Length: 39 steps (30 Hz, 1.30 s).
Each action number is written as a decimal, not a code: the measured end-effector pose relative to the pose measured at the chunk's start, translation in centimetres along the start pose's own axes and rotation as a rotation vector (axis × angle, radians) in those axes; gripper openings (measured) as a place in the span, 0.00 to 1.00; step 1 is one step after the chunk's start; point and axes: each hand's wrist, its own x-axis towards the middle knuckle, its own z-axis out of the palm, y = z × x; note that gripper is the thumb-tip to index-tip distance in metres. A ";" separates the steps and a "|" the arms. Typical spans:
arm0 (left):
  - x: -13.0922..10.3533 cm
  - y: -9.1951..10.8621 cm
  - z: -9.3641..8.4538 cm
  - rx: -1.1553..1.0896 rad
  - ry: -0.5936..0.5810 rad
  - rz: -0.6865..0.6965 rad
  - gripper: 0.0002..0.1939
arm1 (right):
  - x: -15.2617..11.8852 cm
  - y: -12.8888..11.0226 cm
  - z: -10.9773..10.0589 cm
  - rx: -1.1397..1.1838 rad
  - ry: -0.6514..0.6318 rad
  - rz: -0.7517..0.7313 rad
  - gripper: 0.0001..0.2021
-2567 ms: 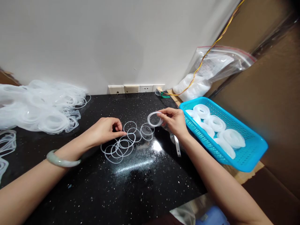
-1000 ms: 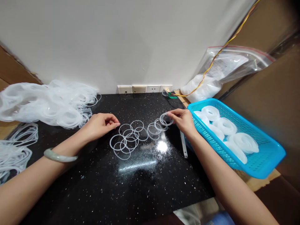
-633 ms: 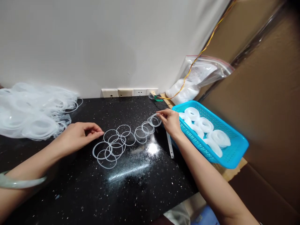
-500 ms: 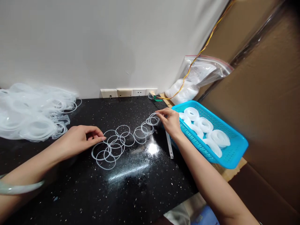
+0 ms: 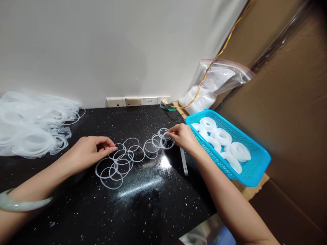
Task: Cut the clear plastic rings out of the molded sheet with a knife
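Thin, translucent white rings (image 5: 123, 166) lie overlapping in a loose chain across a black speckled countertop (image 5: 153, 211). At the chain's upper left edge is my left hand (image 5: 95, 149), thumb and forefinger pinched together over the rim of one ring. Whether anything is between those fingertips cannot be seen. My right hand (image 5: 182, 136) pinches a ring at the right end of the chain, where several rings (image 5: 166, 144) bunch together. A narrow metal strip, like a ruler (image 5: 184, 165), lies below my right hand, partly hidden by it.
A blue perforated basket (image 5: 264, 158) with several coiled bundles of rings (image 5: 238, 151) stands at right. A large pile of bagged rings (image 5: 30, 126) lies far left. Behind are wall sockets (image 5: 134, 101), a yellow-brown cable (image 5: 204, 80) and a clear zip bag (image 5: 217, 75).
My right hand has come slightly down and left, and the rings at its end are more bunched. My left hand has shifted slightly right over the ring's edge, still pinched.
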 end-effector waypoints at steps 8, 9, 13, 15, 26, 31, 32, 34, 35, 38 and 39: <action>-0.1 -0.1 -0.1 -0.008 0.000 -0.008 0.20 | -0.8 -0.4 -0.3 -0.279 0.036 -0.079 0.08; -0.1 -0.2 -0.2 -0.005 -0.002 -0.012 0.20 | -1.0 -0.6 -0.7 -0.268 0.048 -0.098 0.08; -0.2 -0.7 -0.3 -0.005 -0.026 0.001 0.20 | -2.2 -1.5 -2.6 -0.152 0.096 -0.172 0.08; -0.4 -0.9 -0.2 -0.001 -0.039 -0.003 0.20 | -2.8 -1.8 -3.2 -0.055 0.102 -0.184 0.06; -0.7 -0.3 -0.6 0.029 0.031 -0.003 0.21 | -4.6 0.2 -1.2 -0.009 0.044 -0.120 0.04; 2.4 5.1 0.6 -0.068 0.140 0.368 0.14 | -5.2 0.4 -0.7 -0.113 0.089 -0.185 0.05; 3.4 6.4 1.2 -0.074 0.148 0.444 0.13 | -5.2 0.5 -0.4 -0.180 0.107 -0.202 0.05; 5.3 8.7 2.6 -0.079 0.146 0.545 0.12 | -5.3 0.8 0.2 -0.326 0.130 -0.238 0.05; 6.3 9.8 3.3 -0.072 0.142 0.579 0.11 | -5.3 0.9 0.5 -0.388 0.130 -0.254 0.06; 8.4 12.0 4.9 0.001 0.126 0.624 0.10 | -5.5 1.1 0.9 -0.473 0.099 -0.291 0.06; 8.8 12.5 5.2 0.032 0.118 0.618 0.09 | -5.6 1.1 0.9 -0.474 0.097 -0.301 0.06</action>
